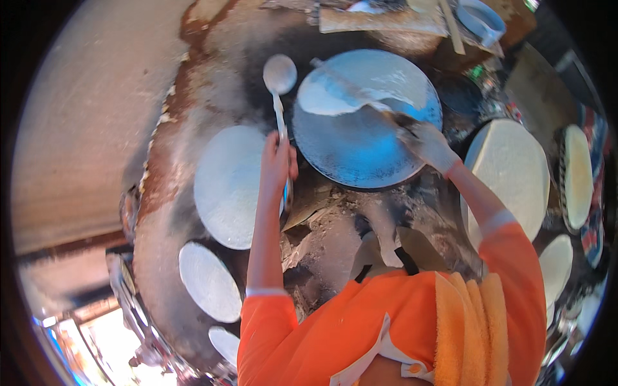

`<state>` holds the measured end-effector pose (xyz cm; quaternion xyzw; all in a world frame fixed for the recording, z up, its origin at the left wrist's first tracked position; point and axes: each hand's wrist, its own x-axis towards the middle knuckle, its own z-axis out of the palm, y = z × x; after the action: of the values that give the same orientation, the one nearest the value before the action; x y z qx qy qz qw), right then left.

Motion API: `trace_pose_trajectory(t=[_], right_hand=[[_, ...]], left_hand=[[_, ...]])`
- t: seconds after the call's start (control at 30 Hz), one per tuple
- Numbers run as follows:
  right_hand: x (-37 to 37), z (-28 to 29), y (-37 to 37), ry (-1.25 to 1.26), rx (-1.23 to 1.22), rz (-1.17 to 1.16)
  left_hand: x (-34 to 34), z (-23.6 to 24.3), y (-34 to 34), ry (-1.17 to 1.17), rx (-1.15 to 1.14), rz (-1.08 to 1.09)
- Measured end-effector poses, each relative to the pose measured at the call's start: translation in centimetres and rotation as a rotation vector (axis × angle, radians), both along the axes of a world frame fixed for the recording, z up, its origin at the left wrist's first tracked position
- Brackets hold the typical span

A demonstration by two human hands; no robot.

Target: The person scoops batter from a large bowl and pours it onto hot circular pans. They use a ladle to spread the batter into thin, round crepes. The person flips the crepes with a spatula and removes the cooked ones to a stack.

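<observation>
In my left hand (278, 161) is the handle of a ladle (280, 74), its round bowl coated with pale batter and pointing away from me. The ladle is held to the left of a round griddle (360, 157). White batter (376, 67) covers the griddle's far part, while the near part shows bare bluish metal with a shine. My right hand (430, 147) is closed round the handle of a spreader (360, 96), whose long pale blade is smeared by motion. The blade reaches over the batter's near edge.
Left of the griddle lies a large round flatbread (222, 186), with another flatbread (209, 281) nearer. On the right, a big flatbread (512, 174) and a smaller one (578, 177) stand tilted. A wooden board (380, 21) and a bluish pot (479, 22) are at the back.
</observation>
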<state>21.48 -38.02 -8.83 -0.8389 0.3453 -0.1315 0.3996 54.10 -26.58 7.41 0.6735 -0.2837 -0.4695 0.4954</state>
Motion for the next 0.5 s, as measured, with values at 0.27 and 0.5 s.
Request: trace_pose_trajectory(t=[0.27, 0.5], right_hand=[[0.1, 3.0, 4.2, -0.281, 0.092, -0.168], [3.0, 8.0, 2.7, -0.341, 0.176, -0.034]], left_hand=[[-2.8, -8.8, 4.4, -1.084, -0.194, -0.118], [-5.1, -7.0, 17.2, -1.364, 0.332, -0.198]])
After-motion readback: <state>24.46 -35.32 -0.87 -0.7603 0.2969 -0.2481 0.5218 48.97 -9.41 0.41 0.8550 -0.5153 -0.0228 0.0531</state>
